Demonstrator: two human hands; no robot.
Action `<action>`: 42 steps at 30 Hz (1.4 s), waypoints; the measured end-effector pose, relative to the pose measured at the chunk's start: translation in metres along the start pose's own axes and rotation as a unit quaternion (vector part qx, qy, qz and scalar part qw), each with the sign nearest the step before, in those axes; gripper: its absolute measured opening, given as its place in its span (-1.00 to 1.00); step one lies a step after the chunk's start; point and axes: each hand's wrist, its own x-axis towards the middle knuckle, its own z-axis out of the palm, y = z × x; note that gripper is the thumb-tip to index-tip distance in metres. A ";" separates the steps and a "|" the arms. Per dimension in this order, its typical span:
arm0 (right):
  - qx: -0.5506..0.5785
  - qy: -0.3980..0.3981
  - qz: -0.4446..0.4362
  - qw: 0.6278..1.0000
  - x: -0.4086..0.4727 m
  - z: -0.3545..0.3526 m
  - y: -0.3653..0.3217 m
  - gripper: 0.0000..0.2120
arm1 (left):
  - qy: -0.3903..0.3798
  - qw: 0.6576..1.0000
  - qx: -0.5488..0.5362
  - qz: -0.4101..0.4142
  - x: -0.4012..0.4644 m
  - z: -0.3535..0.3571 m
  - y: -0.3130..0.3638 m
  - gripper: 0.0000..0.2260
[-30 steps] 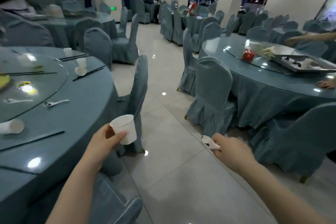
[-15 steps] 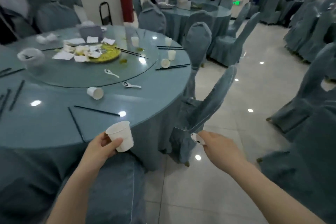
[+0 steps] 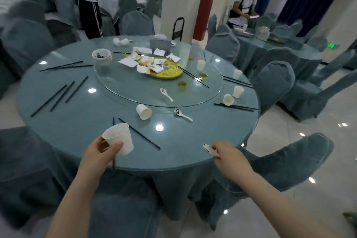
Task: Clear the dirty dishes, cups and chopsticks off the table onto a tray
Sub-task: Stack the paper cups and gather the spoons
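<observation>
A: What have I got in the hands?
B: Left hand (image 3: 100, 152) grips a white paper cup (image 3: 119, 138), thumb across its front, mouth tilted up and toward the left, base pointing right and down. It's held over the near edge of the tabletop (image 3: 77, 121).
A: And the right?
B: Right hand (image 3: 229, 157) has its fingers curled round a white spoon (image 3: 209, 149); only the bowl end shows, pointing left and away from me, over the near rim. Handle is hidden in the fist.
A: What's left out there?
B: A tipped cup (image 3: 144, 111) lying on its side, mouth toward the near right. A spoon by the turntable edge (image 3: 182, 114), long axis running left-far to right-near. Another spoon on the glass turntable (image 3: 166, 93), same slant. Black chopsticks (image 3: 139, 133) just beyond the held cup, angled down to the right; more chopsticks at left (image 3: 58, 95). Three upright cups and one tipped one at right.
A: Middle of it?
B: Yellow plate (image 3: 170, 72) heaped with crumpled napkins, a bowl (image 3: 102, 55) to its left.
A: Room?
B: Round tabletop, blue-grey cloth, matching covered chairs, shiny tiled floor, red pillar (image 3: 206, 2), a person at the far table.
</observation>
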 end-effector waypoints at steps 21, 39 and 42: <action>0.058 -0.084 -0.152 0.983 0.299 0.068 -0.098 -0.92 | 0.247 0.967 0.055 -0.020 0.098 -0.010 0.033 -0.69; 0.138 -0.192 -0.217 0.947 0.395 0.106 -0.134 -0.87 | 0.311 0.939 0.119 -0.081 0.139 0.053 0.040 -0.65; 0.203 -0.161 -0.229 0.938 0.387 0.073 -0.123 -0.67 | 0.261 0.949 0.153 -0.085 0.147 0.069 0.036 -0.58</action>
